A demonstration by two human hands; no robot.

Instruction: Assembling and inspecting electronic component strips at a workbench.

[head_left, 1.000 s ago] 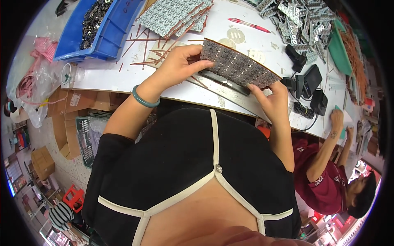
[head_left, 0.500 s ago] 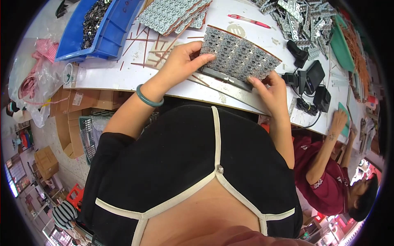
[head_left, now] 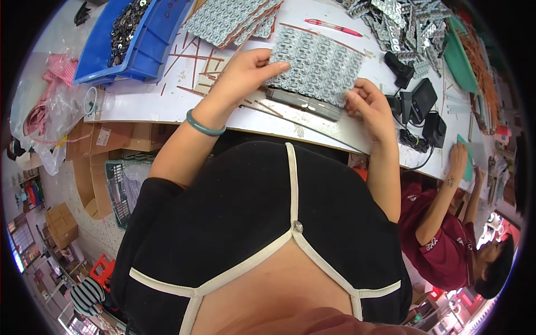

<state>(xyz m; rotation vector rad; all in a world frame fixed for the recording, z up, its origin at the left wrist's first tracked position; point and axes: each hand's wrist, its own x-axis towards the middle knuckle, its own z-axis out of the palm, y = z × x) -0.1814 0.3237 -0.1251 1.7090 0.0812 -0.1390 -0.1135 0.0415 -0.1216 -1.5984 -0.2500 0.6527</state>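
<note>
One grey studded sheet (head_left: 317, 62) in the head view is held over the desk (head_left: 148, 106) beyond a dark bar (head_left: 293, 101), long axis left to right, the grip of the left hand (head_left: 245, 77) narrow on its left edge and that of the right hand (head_left: 373, 107) on its near right corner.

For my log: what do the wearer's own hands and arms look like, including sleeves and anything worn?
The left hand and right hand are ungloved. A smooth blue-green bangle circles the left wrist; nothing shows on the right one. The left sleeve is black, plain and short. No cables or markings stand out on either arm.
</note>
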